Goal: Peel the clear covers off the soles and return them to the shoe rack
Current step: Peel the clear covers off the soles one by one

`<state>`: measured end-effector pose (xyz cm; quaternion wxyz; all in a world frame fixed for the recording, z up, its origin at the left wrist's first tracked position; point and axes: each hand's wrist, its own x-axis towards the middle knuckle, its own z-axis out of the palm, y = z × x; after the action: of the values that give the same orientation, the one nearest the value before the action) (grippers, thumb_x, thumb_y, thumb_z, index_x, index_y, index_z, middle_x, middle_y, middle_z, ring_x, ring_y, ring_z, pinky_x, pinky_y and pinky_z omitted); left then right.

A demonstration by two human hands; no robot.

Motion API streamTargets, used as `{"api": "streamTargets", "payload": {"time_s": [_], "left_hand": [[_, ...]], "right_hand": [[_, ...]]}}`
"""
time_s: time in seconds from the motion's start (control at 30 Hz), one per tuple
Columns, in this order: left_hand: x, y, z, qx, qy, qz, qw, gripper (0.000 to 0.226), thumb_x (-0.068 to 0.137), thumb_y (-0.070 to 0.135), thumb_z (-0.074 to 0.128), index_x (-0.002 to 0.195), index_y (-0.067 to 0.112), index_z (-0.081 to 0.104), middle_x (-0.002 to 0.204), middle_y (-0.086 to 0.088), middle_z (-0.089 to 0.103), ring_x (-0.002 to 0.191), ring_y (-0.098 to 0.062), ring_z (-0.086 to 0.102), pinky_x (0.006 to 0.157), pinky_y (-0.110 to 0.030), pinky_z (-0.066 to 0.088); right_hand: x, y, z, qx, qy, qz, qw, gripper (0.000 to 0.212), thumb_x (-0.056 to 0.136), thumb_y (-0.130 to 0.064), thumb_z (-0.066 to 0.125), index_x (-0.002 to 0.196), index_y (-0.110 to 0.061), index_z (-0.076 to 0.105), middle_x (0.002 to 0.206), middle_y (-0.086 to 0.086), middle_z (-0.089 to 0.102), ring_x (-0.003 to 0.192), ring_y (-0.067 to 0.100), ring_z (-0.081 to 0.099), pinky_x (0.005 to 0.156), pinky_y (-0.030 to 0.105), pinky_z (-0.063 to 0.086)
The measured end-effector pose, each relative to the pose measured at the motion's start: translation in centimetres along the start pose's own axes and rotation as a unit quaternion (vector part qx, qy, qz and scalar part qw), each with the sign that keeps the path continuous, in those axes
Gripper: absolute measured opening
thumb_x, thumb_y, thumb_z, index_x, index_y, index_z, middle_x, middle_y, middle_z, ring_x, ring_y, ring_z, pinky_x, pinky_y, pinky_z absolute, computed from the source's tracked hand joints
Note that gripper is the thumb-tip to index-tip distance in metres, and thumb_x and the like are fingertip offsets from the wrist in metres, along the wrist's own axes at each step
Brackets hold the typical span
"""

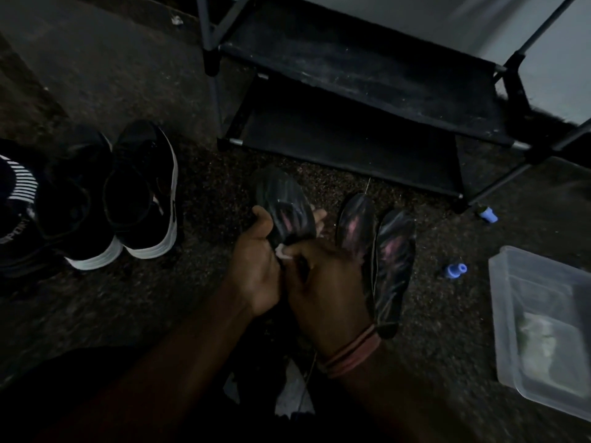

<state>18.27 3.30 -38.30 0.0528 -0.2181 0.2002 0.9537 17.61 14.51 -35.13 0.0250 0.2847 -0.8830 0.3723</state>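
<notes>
Hands: left hand (256, 263) and right hand (329, 276) are close together, both curled tight around one dark sole (284, 206), just in front of the shoe rack (367, 75).
Cover: too dark to tell if the clear cover is on or off.
Other soles: two more soles (377, 247) lie on the floor (198, 199), in front of the rack too.
Shoes: black shoes (140, 190) with white bottoms sit left of the rack.
Box: clear box (540, 324) sits right of the rack, with two small blue caps (455, 270) near it.
</notes>
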Motion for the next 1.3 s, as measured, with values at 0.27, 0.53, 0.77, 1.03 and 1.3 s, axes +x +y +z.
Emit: {"api": "streamTargets", "payload": {"time_s": [0.27,0.53,0.77,1.03,1.3], "left_hand": [[-0.2,-0.8,0.3,-0.005,-0.024,-0.026,0.999,0.08,0.101,0.066,0.029,0.138,0.002,0.06,0.146,-0.015,0.057,0.136,-0.028,0.054,0.112,-0.044,0.041],[0.2,-0.9,-0.1,-0.007,-0.028,-0.027,0.999,0.082,0.1,0.067,0.028,0.14,0.002,0.056,0.146,-0.015,0.057,0.131,-0.029,0.059,0.107,-0.045,0.044],[0.7,-0.7,-1.0,-0.008,-0.017,-0.014,1.0,0.08,0.101,0.063,0.027,0.145,0.002,0.052,0.15,-0.016,0.053,0.143,-0.028,0.046,0.12,-0.044,0.03],[0.5,-0.1,-0.4,0.028,-0.051,-0.027,0.998,0.082,0.101,0.068,0.029,0.146,0.003,0.051,0.148,-0.018,0.054,0.137,-0.031,0.053,0.115,-0.047,0.035],[-0.4,1.1,0.5,0.012,-0.058,0.002,0.998,0.064,0.097,0.059,0.05,0.132,0.007,0.061,0.137,-0.014,0.062,0.124,-0.028,0.062,0.116,-0.047,0.039]], "right_hand": [[1.0,2.6,-1.7,-0.031,0.077,0.029,0.996,0.011,0.086,-0.005,0.068,0.09,-0.014,0.073,0.097,0.003,0.073,0.094,0.016,0.069,0.088,0.026,0.051],[1.0,2.3,-1.4,-0.009,0.068,0.025,0.997,0.009,0.084,-0.007,0.07,0.087,-0.015,0.073,0.092,0.002,0.072,0.089,0.012,0.066,0.09,0.021,0.05],[0.4,0.6,0.1,0.005,0.0,-0.001,1.0,0.008,0.085,-0.012,0.067,0.087,-0.017,0.073,0.089,0.002,0.071,0.084,0.016,0.067,0.078,0.034,0.052],[2.0,3.5,-2.3,0.076,0.078,0.142,0.984,0.003,0.09,-0.024,0.07,0.087,-0.023,0.071,0.084,-0.01,0.073,0.078,0.003,0.068,0.076,0.029,0.057],[2.5,2.1,-2.7,0.326,0.036,0.209,0.921,0.025,0.095,-0.005,0.059,0.117,-0.017,0.063,0.098,0.007,0.07,0.073,0.02,0.068,0.062,0.033,0.059]]}}
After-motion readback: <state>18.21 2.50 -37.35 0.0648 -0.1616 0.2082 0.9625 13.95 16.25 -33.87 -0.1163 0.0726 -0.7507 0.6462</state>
